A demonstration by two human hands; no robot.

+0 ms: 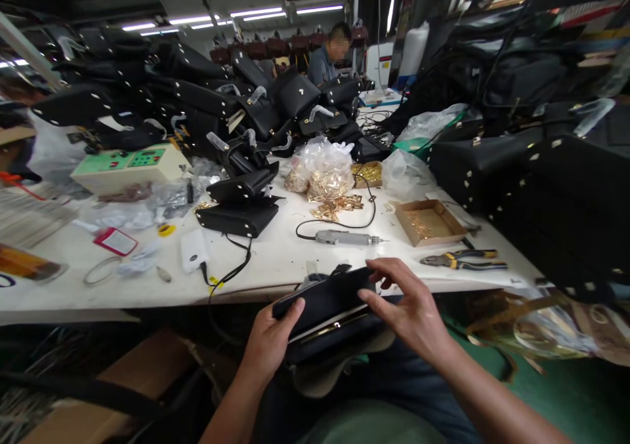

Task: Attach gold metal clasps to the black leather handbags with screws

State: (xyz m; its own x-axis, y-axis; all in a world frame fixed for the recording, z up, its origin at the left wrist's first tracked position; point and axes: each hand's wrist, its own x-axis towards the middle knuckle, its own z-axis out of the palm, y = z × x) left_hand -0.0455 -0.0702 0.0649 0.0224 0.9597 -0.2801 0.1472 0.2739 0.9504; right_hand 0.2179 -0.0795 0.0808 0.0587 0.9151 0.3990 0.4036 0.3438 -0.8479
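Note:
A black leather bag (329, 307) with a gold zip edge rests over my lap at the table's near edge. My left hand (270, 340) grips its left end, thumb on top. My right hand (409, 303) lies on its right end, fingers curled over the flap and the thumb pressing the top. On the white table (275, 260) just beyond lies a grey electric screwdriver (344, 237) with a black cord. Pliers (462, 259) with blue and yellow handles lie to the right.
A small cardboard box (429, 222) of gold fittings, clear bags of gold hardware (322, 172) and stacked black bag parts (241, 201) sit mid-table. A green-faced control box (128, 166) stands left. Black bags pile up behind and at right. Another person (329, 54) sits far back.

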